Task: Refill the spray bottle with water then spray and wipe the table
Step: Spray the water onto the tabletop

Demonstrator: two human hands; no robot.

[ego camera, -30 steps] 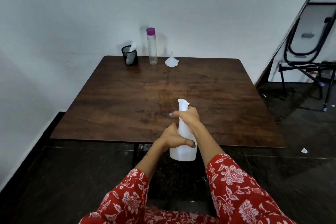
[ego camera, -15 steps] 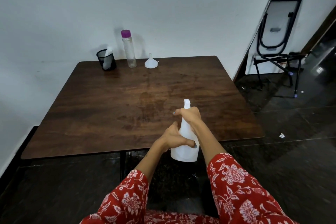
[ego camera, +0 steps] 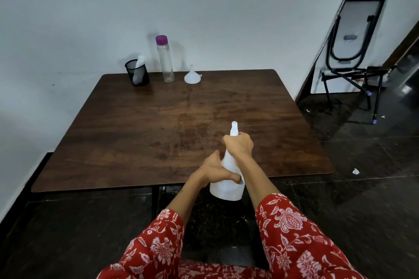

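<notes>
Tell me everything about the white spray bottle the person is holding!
The white spray bottle looks like cloudy plastic, wide at the bottom and narrowing to a thin neck with a small white spray head on top. It stands upright in the air at the near edge of the table, not resting on it. The left hand grips its body and the right hand wraps its neck. How full it is cannot be seen.

Hidden, cropped and unclear parts

The right hand [ego camera: 238,145] covers the spray bottle [ego camera: 227,184] neck and trigger; the left hand [ego camera: 215,171] masks its left side; both sleeves [ego camera: 299,235] run off the near edge; the folded chair [ego camera: 353,47] at far right is blurred; the contents of the mesh cup [ego camera: 136,73] are unclear.
</notes>
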